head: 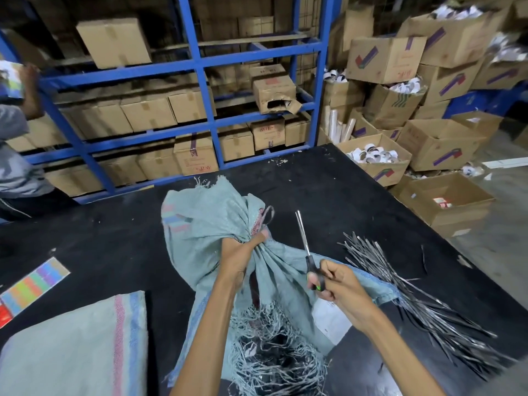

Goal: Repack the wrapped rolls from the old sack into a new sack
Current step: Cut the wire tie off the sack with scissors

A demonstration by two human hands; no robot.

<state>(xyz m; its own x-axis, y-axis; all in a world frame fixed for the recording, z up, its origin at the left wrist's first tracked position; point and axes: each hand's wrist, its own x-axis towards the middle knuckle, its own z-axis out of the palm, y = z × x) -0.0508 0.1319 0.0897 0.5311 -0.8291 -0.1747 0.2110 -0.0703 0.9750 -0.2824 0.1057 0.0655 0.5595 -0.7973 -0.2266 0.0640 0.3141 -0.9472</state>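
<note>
On the black bench [114, 238] lies the frayed pale-green woven plastic sack [200, 224], soft, slack and slippery, we judge; our left grip [243, 250] clenches its bunched neck, the surest hold, while our right grip [340, 284] grasps steel black-handled scissors [310, 260].

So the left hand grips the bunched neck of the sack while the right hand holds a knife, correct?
Not quite. The right hand holds scissors, not a knife: the head view shows two thin blades above black handles. The rest stands: the left hand grips the bunched neck of the sack.
</note>
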